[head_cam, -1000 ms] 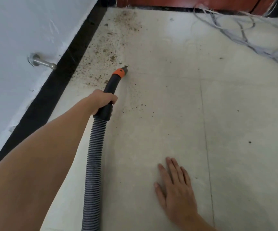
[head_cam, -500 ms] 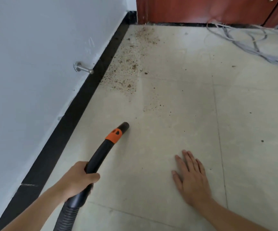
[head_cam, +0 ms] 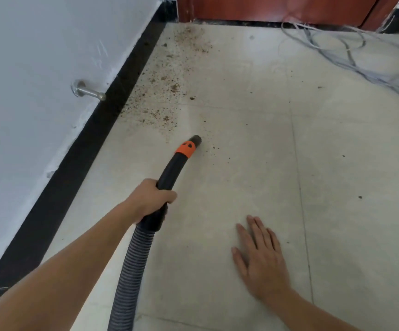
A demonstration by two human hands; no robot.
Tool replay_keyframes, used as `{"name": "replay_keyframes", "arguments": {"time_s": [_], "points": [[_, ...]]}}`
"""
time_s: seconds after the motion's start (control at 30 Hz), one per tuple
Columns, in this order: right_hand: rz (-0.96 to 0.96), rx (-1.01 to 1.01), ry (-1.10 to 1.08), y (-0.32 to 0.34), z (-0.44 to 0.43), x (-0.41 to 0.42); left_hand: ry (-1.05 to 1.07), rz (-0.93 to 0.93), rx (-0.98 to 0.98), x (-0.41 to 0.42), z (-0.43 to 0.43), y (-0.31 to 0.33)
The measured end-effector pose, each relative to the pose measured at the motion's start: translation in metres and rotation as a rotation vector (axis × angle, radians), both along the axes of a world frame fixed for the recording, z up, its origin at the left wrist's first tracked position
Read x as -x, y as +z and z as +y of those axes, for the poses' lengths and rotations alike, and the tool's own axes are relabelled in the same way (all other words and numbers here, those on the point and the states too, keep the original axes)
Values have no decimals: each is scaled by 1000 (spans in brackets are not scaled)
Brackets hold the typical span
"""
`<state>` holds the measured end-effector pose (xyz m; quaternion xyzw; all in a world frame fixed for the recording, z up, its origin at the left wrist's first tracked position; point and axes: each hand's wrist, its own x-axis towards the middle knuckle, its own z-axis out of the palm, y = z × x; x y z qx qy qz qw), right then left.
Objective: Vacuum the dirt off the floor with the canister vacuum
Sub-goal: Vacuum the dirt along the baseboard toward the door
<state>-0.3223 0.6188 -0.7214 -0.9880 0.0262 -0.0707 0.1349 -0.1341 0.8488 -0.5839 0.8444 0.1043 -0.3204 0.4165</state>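
Note:
My left hand (head_cam: pixel 149 200) grips the black handle of the vacuum hose (head_cam: pixel 131 271), a ribbed grey tube that runs down out of frame. An orange collar sits just behind the nozzle tip (head_cam: pixel 195 140), which points at the pale tiled floor (head_cam: pixel 241 177) a little short of the dirt (head_cam: pixel 167 91). That dirt is a band of brown crumbs along the black baseboard, reaching up to the door. A few stray specks lie right of the nozzle. My right hand (head_cam: pixel 260 259) rests flat on the floor, fingers straight. The canister itself is out of view.
A white wall with a black baseboard (head_cam: pixel 74 168) runs along the left. A metal door stop (head_cam: pixel 89 91) sticks out of the wall. A red-brown wooden door (head_cam: pixel 265 8) closes the far end. Loose grey cables (head_cam: pixel 361 58) lie on the floor at the upper right.
The nozzle was in the dirt one second ago, then pulled back toward me, and has now moved forward again toward the crumbs. My right hand stayed flat on the floor.

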Motion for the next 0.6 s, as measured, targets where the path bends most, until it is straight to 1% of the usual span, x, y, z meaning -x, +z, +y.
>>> {"name": "replay_keyframes", "arguments": {"time_s": [0.2,0.33,0.47,0.6], "points": [[-22,15,2,-5,-4,0,12,32,63,-90,-70,2],[-20,30,7,-7,-6,-1,-14,27,72,-113,-87,2],[-13,11,4,-7,-7,-2,-47,18,35,-85,-62,-3],[8,13,0,-5,-8,-2,-84,35,-10,-14,-5,-5]]}}
